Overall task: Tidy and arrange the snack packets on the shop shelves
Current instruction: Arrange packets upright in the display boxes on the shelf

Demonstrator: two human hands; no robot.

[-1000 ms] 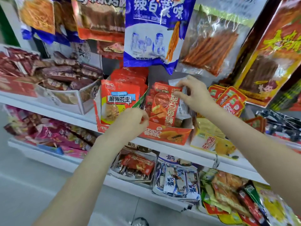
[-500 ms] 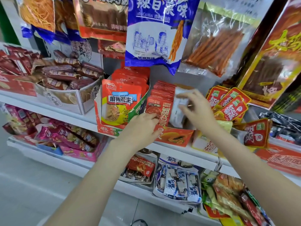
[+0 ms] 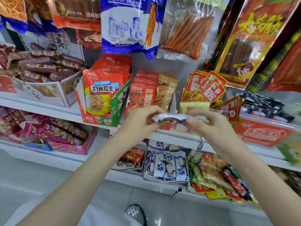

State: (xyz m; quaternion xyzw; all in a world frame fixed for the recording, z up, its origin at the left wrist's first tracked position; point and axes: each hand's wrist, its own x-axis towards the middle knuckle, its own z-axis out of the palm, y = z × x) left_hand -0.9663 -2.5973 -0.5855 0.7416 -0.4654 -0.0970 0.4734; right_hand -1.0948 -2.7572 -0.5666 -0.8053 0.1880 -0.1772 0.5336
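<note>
Holding a white packet (image 3: 171,117) flat, left hand (image 3: 138,121) and right hand (image 3: 210,123) pinching its ends just below the red box (image 3: 143,95); next it likely needs slotting among matching packets.

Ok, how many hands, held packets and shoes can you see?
Hands: 2, the left hand and the right hand
White packet held between them: 1
Shoe on the floor: 1
Total: 4
</note>
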